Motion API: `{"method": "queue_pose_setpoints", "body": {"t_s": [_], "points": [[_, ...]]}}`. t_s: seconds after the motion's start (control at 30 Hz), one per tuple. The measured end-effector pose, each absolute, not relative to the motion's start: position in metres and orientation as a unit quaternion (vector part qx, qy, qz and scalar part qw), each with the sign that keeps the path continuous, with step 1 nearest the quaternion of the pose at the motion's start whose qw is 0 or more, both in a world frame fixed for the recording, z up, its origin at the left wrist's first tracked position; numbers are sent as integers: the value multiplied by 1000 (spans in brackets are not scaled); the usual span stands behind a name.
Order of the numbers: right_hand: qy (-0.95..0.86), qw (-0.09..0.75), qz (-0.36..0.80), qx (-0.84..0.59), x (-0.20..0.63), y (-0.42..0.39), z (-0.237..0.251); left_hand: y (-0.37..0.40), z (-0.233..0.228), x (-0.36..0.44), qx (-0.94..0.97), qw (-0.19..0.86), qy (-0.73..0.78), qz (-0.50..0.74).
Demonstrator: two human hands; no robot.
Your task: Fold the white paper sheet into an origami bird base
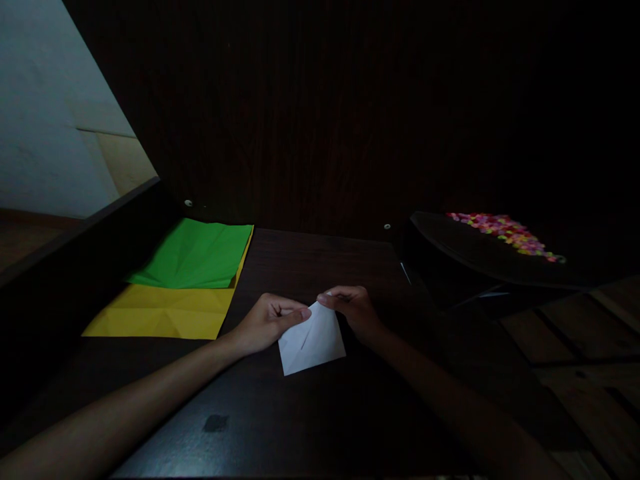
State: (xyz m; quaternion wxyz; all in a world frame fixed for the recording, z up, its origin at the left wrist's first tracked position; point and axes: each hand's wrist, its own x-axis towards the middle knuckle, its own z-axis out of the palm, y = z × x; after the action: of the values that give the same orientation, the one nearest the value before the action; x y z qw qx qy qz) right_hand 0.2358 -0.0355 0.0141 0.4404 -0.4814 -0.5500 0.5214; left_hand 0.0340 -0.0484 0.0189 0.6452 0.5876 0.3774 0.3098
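A small folded white paper (313, 341) is held just above or against the dark tabletop, in the middle of the head view. My left hand (267, 323) pinches its upper left edge, the thumb lying on top. At the paper's top corner, my right hand (354, 308) grips it between thumb and fingers. Creases run down the paper from that corner, and its lower edge hangs free toward me. The fingers behind the paper are partly hidden.
Left of my hands, a creased green sheet (195, 253) lies over a yellow sheet (160, 312). A dark panel (310, 120) rises behind the tabletop (260, 413). At the right stands a dark curved object (450, 257) with a cluster of colourful small pieces (505, 233).
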Motion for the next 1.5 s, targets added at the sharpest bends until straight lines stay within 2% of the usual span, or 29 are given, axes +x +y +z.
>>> {"method": "queue_pose_setpoints", "body": {"t_s": [0.4, 0.7, 1.5], "points": [[-540, 442, 546, -463, 244, -30, 15, -44, 14, 35, 556, 632, 404, 358], [-537, 439, 537, -481, 240, -29, 16, -47, 14, 35, 678, 487, 383, 395], [-587, 407, 522, -467, 238, -31, 11, -50, 15, 36, 702, 474, 356, 393]]}}
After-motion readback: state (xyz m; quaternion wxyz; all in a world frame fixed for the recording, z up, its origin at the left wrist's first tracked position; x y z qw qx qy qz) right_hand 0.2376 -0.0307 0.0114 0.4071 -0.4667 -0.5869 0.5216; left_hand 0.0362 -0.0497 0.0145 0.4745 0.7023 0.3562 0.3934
